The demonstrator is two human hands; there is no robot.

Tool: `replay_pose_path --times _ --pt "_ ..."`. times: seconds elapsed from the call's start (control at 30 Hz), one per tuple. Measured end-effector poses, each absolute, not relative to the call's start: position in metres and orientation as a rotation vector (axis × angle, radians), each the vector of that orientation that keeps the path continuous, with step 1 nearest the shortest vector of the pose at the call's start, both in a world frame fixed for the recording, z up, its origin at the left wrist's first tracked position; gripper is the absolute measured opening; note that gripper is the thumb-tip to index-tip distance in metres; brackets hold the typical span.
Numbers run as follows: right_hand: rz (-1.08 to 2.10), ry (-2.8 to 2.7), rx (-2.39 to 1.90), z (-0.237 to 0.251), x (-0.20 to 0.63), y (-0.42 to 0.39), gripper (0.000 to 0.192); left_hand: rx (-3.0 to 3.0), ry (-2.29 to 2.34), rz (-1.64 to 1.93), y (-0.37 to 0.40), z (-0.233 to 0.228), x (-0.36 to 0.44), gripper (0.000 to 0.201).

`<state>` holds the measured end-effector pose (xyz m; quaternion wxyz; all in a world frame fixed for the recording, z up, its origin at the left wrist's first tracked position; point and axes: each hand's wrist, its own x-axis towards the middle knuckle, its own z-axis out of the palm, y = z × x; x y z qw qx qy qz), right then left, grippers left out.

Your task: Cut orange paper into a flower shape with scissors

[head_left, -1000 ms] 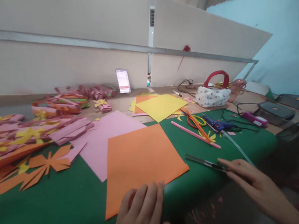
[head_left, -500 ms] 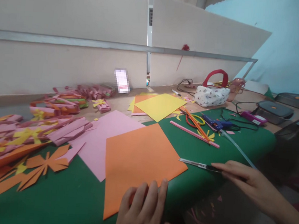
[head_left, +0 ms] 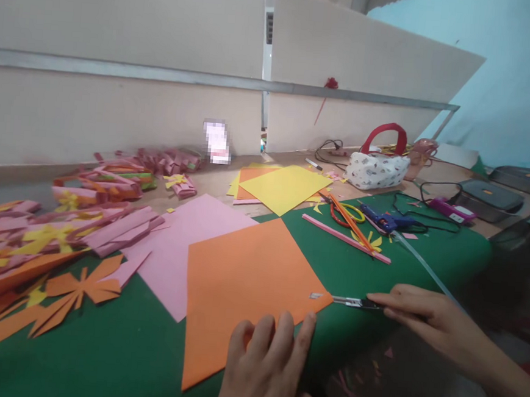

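A square orange sheet (head_left: pixel 245 270) lies over a pink sheet (head_left: pixel 198 236) on the green surface (head_left: pixel 111 345). My left hand (head_left: pixel 268 358) rests on its near edge, fingers apart and slightly bent. Between the fingers of my right hand (head_left: pixel 421 315) is the dark handle of a slim craft knife (head_left: pixel 355 302). Its metal end points left and meets the sheet's right corner. The tip shows on the orange, while a strip of orange seems to hide part of the blade; whether it passes through the sheet I cannot tell.
Cut paper flowers (head_left: pixel 82 285) and pink folded pieces (head_left: pixel 125 230) pile up at left. Yellow sheets (head_left: pixel 286 188) lie behind. To the right are scissors (head_left: pixel 349 214), a blue glue gun (head_left: pixel 385 220) with a clear glue stick, a pink strip (head_left: pixel 347 238) and a white bag (head_left: pixel 377 170).
My right hand has brought the craft knife left and slightly down, its tip now over the orange sheet's right corner. My left hand has slid right along the near edge.
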<state>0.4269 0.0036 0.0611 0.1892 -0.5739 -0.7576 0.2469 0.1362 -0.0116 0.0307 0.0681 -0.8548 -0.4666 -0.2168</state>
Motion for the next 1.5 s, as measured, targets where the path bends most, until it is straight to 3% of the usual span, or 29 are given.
replay_pose_path --times 1.5 --pt "0.787 -2.187 -1.585 0.066 0.4 -0.002 0.033 -2.595 -1.388 -0.674 -0.013 0.031 0.129 0.08"
